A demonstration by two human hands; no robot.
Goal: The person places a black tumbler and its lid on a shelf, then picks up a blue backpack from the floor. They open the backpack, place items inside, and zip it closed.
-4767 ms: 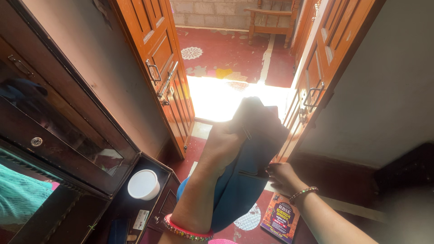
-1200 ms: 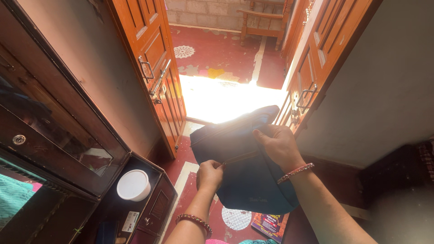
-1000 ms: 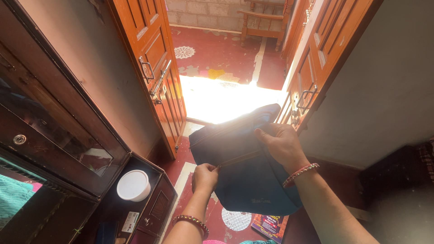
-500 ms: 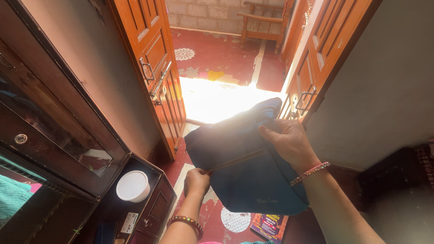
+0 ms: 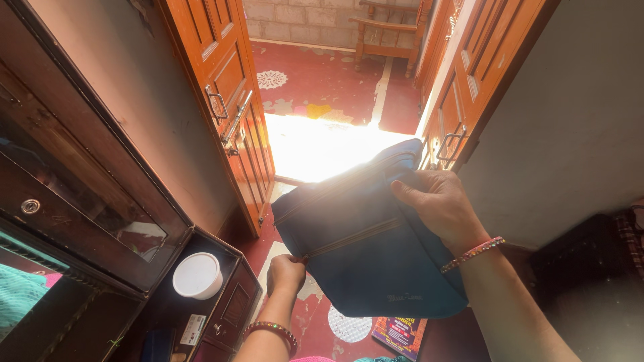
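Note:
I hold a dark blue fabric bag up in front of me, its flat side toward the camera. A slanted zip line runs across its front. My left hand pinches the lower left end of that zip, at the bag's left edge. My right hand grips the bag's upper right edge, thumb on the front. Both wrists wear beaded bangles.
Two orange wooden doors stand open onto a red patterned floor with a bright sun patch. A dark wooden cabinet is at left, with a white lidded tub on its lower shelf. A book lies on the floor. A wooden chair stands outside.
My left hand has slid leftward and down along the zip line to its end. My right hand has shifted the bag's upper edge slightly right.

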